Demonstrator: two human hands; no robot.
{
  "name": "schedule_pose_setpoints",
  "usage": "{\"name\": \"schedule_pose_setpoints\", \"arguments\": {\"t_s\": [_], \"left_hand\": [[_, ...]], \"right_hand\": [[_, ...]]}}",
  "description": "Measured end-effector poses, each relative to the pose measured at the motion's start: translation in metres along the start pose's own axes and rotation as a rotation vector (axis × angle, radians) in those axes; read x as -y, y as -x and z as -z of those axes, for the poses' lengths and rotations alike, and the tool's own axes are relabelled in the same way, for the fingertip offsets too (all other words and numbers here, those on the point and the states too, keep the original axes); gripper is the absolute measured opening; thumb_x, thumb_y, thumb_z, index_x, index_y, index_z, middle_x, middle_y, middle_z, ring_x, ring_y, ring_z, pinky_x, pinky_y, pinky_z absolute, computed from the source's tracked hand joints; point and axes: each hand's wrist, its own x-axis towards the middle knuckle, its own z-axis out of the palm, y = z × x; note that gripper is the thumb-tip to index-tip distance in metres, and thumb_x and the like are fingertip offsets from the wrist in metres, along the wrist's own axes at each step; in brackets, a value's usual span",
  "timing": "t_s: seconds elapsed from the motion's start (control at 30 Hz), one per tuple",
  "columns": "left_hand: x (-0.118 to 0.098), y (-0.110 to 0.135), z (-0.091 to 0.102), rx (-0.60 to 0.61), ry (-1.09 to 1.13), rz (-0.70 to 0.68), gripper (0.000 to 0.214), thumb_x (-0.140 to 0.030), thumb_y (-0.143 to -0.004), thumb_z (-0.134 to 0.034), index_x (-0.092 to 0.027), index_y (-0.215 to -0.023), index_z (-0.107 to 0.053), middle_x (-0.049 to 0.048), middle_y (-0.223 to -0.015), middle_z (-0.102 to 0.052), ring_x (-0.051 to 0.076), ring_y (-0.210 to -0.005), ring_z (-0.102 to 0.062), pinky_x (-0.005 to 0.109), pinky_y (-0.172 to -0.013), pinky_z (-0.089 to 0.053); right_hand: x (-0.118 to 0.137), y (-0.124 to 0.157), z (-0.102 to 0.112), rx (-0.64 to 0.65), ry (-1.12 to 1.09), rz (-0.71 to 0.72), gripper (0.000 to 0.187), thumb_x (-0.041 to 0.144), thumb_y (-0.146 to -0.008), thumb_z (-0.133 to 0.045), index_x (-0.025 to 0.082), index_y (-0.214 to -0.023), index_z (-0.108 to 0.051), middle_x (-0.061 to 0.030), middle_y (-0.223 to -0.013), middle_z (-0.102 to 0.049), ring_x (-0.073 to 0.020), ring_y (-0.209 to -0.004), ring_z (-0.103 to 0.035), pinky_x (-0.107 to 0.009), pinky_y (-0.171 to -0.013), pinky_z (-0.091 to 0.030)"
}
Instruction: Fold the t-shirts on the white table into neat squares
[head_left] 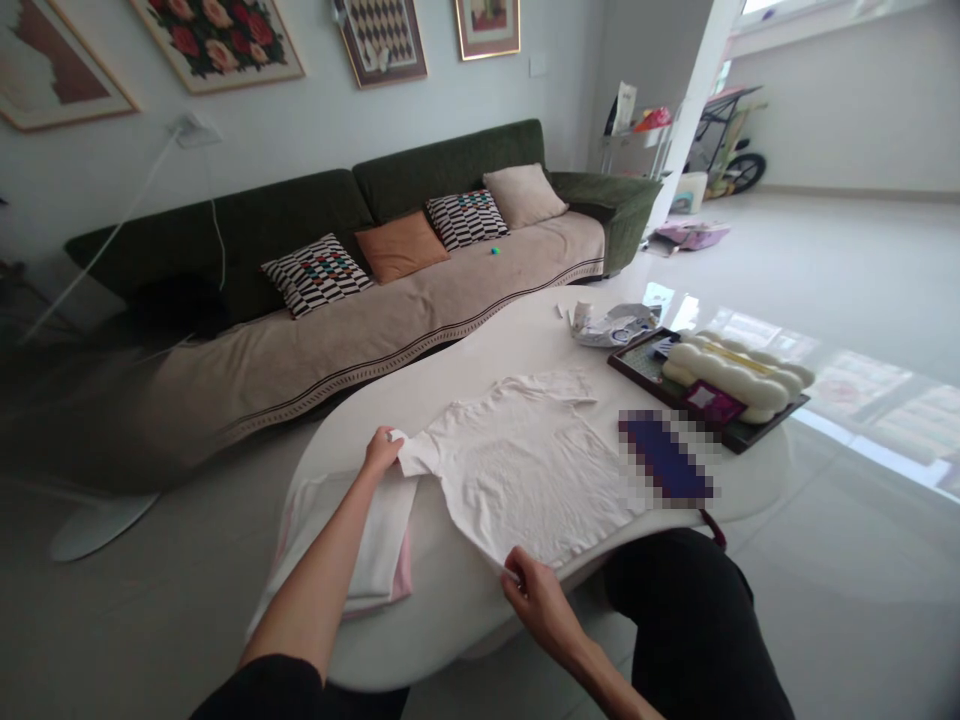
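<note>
A small white T-shirt (525, 470) lies spread flat on the white oval table (517, 340). My left hand (381, 452) is closed on the tip of its left sleeve. My right hand (534, 592) pinches the shirt's hem at the table's near edge. Just left of the shirt, under my left forearm, lies a stack of folded white and pink cloth (375, 545).
A dark tray (739, 425) with a cream ribbed object (739, 372) stands at the table's right end, crumpled paper (611, 325) behind it. A green sofa with cushions (390, 240) runs along the wall. My knee in black (690, 610) is at the near right.
</note>
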Motion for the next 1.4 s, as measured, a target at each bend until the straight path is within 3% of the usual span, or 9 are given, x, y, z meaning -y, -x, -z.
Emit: {"name": "schedule_pose_setpoints", "arguments": {"t_s": [0.13, 0.3, 0.53, 0.7, 0.9, 1.0, 1.2, 1.33, 1.4], "left_hand": [[-0.051, -0.020, -0.020, -0.041, 0.009, -0.047, 0.035, -0.018, -0.071, -0.058, -0.019, -0.105, -0.050, 0.0060, -0.096, -0.063, 0.016, -0.084, -0.060, 0.023, -0.072, -0.045], [-0.113, -0.036, -0.079, -0.027, 0.068, -0.082, 0.038, -0.019, -0.073, -0.056, -0.019, -0.110, -0.046, 0.0045, -0.094, -0.063, 0.012, -0.074, -0.061, 0.021, -0.067, -0.044], [-0.139, -0.027, -0.148, -0.009, 0.117, -0.114, 0.035, -0.025, -0.080, -0.049, -0.016, -0.113, -0.043, 0.0069, -0.095, -0.063, 0.014, -0.078, -0.062, 0.022, -0.069, -0.045], [-0.114, -0.016, -0.135, -0.059, 0.064, -0.183, 0.034, -0.022, -0.080, -0.049, -0.019, -0.114, -0.045, 0.0086, -0.110, -0.058, 0.017, -0.100, -0.056, 0.027, -0.087, -0.041], [-0.069, -0.011, -0.111, -0.109, -0.078, 0.008, 0.034, -0.029, -0.079, -0.050, -0.009, -0.106, -0.051, 0.0194, -0.103, -0.060, 0.028, -0.105, -0.053, 0.035, -0.086, -0.040], [-0.062, -0.015, -0.114, -0.034, -0.116, 0.025, 0.026, -0.033, -0.074, -0.057, -0.013, -0.091, -0.057, 0.0144, -0.092, -0.065, 0.026, -0.094, -0.060, 0.031, -0.078, -0.044], [-0.060, -0.028, -0.106, -0.027, -0.151, 0.013, 0.023, -0.023, -0.074, -0.055, -0.016, -0.097, -0.055, 0.0113, -0.095, -0.064, 0.023, -0.093, -0.060, 0.030, -0.078, -0.044], [-0.061, -0.013, -0.097, -0.067, -0.175, -0.055, 0.036, -0.022, -0.077, -0.051, -0.014, -0.112, -0.049, 0.0157, -0.111, -0.057, 0.026, -0.106, -0.052, 0.036, -0.088, -0.040], [-0.065, 0.005, -0.102, -0.077, -0.188, -0.190, 0.042, -0.025, -0.080, -0.048, -0.017, -0.121, -0.043, 0.0138, -0.125, -0.047, 0.023, -0.119, -0.041, 0.035, -0.098, -0.032]], "right_hand": [[-0.014, -0.009, 0.015, -0.066, -0.132, -0.091, 0.014, 0.032, -0.081, -0.039, 0.021, -0.072, -0.038, 0.0064, -0.052, -0.041, -0.0100, -0.046, -0.042, -0.020, -0.046, -0.029], [-0.042, -0.016, 0.025, -0.218, -0.246, -0.157, 0.018, 0.037, -0.080, -0.038, 0.022, -0.072, -0.033, 0.0054, -0.057, -0.042, -0.0108, -0.049, -0.046, -0.022, -0.048, -0.036], [-0.064, -0.012, 0.031, -0.244, -0.217, -0.199, 0.032, 0.035, -0.077, -0.042, 0.019, -0.104, -0.038, 0.0028, -0.068, -0.050, -0.0081, -0.042, -0.043, -0.022, -0.046, -0.037], [-0.063, -0.012, 0.036, -0.250, -0.126, -0.177, 0.042, 0.036, -0.074, -0.047, 0.018, -0.112, -0.039, -0.0023, -0.082, -0.056, -0.0090, -0.044, -0.047, -0.024, -0.048, -0.041], [-0.051, -0.011, 0.034, -0.237, -0.023, -0.060, 0.037, 0.026, -0.074, -0.045, 0.020, -0.111, -0.044, -0.0087, -0.105, -0.055, -0.0146, -0.066, -0.056, -0.028, -0.065, -0.046], [-0.048, -0.013, 0.037, -0.223, 0.007, -0.039, 0.032, 0.021, -0.075, -0.041, 0.019, -0.106, -0.049, -0.0077, -0.098, -0.057, -0.0130, -0.059, -0.053, -0.027, -0.060, -0.045], [-0.052, -0.014, 0.061, -0.077, 0.161, -0.049, 0.022, 0.017, -0.076, -0.039, 0.020, -0.088, -0.057, -0.0033, -0.079, -0.055, -0.0133, -0.056, -0.053, -0.026, -0.057, -0.045], [-0.041, -0.017, 0.066, -0.129, 0.518, -0.029, 0.028, 0.015, -0.080, -0.037, 0.021, -0.097, -0.058, -0.0118, -0.106, -0.054, -0.0237, -0.090, -0.055, -0.036, -0.077, -0.045], [-0.034, -0.023, 0.058, -0.109, 0.617, 0.043, 0.032, 0.016, -0.082, -0.038, 0.022, -0.107, -0.057, -0.0125, -0.127, -0.044, -0.0281, -0.115, -0.042, -0.042, -0.092, -0.037]]}}
